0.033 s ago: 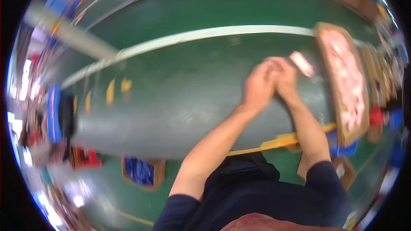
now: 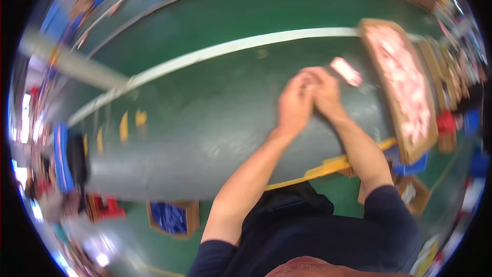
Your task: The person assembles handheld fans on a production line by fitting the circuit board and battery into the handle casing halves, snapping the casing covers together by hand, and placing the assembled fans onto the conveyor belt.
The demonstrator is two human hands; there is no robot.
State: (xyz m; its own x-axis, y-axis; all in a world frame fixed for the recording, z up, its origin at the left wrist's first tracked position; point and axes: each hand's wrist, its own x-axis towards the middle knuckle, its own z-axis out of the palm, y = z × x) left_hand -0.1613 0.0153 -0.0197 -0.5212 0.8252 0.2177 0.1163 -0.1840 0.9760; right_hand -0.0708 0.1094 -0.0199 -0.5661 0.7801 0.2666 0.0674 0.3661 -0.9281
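Blue-and-black object [image 2: 61, 159]: standing at the left end of the green worktop [image 2: 205, 105]; blur is concealing what it is.
Yellow strips [image 2: 124, 126]: lying near it, their outlines smearing.
Open carton [image 2: 193, 219]: resting below the near edge, crumpled blue material [image 2: 169, 219] filling it.
Left hand [image 2: 293, 105]: sliding slightly leftward in view since the previous frame (everything to its right is shifting likewise, so the head is probably turning); its fingers are curling narrowly against the other hand, and whether they are pinching something small, I cannot tell.
Right hand [image 2: 326, 95]: keeping that same contact, so the handling is seemingly standing at one point; bent fingers are hiding the fingertips and anything between them.
Pink packet [image 2: 347, 72]: lying on the worktop just beyond the right hand, its surface details blurring.
Long cardboard tray [image 2: 419, 152]: slanting along the right side, holding many pink pieces [image 2: 402, 82] that are merging together.
Red item [image 2: 446, 121]: sitting among clutter that the fisheye rim is bending and cutting off.
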